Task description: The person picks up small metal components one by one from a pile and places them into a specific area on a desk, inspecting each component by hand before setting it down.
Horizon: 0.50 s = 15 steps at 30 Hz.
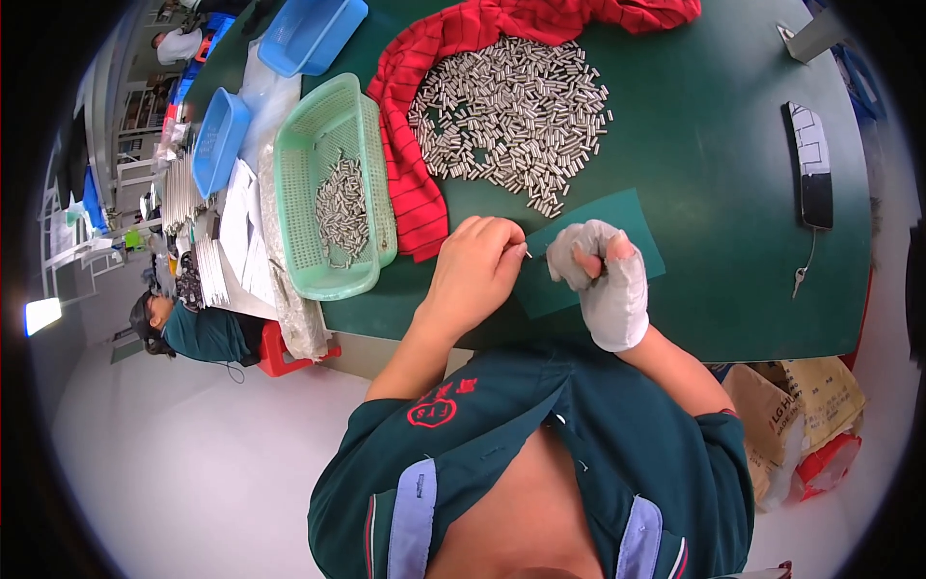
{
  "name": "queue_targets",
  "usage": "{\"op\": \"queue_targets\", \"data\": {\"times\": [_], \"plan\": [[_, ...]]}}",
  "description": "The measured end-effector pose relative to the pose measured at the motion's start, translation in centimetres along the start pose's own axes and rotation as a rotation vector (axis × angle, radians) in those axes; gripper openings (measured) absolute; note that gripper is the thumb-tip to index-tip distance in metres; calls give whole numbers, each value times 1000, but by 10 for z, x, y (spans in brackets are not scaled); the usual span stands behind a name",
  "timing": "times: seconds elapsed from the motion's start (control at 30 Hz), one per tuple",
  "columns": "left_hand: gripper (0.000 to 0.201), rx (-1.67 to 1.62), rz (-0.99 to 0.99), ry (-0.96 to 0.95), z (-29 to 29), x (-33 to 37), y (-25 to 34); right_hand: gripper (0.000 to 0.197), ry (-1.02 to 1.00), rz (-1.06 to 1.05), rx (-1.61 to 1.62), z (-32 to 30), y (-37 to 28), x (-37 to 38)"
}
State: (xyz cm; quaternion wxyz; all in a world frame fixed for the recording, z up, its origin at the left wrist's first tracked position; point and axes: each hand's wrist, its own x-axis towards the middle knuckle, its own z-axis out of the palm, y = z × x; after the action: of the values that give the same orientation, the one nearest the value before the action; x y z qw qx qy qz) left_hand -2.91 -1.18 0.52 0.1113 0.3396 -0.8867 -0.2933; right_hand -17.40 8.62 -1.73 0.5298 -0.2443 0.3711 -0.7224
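Note:
My bare left hand is closed in a pinch. From its fingertips pokes the end of a small silver metal pin. Facing it, a little to the right, is my right hand in a white glove with bare fingertips. Its fingers are curled in, and whatever they may hold is hidden. Both hands are over a thin green sheet on the dark green table. Just beyond them lies a wide heap of short silver metal pins, bordered on the left and far side by a red cloth with dark stripes.
Left of the cloth, a pale green basket holds more pins. Two blue bins stand farther left. A phone and a key lie at right. Bags sit below the table's right edge. Another person is at left.

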Motion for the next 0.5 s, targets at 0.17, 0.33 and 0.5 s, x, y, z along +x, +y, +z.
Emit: {"op": "queue_targets", "data": {"times": [0.17,0.33,0.5], "plan": [[16,76,205,-7,-3,3,-5,57,8,-8,107,-3,2,0],[16,109,230,-32,3,0,-9,58,38,29,125,-1,-2,2],[15,63,173,31,13,-5,-9,60,70,41,186,-2,-9,10]]}}
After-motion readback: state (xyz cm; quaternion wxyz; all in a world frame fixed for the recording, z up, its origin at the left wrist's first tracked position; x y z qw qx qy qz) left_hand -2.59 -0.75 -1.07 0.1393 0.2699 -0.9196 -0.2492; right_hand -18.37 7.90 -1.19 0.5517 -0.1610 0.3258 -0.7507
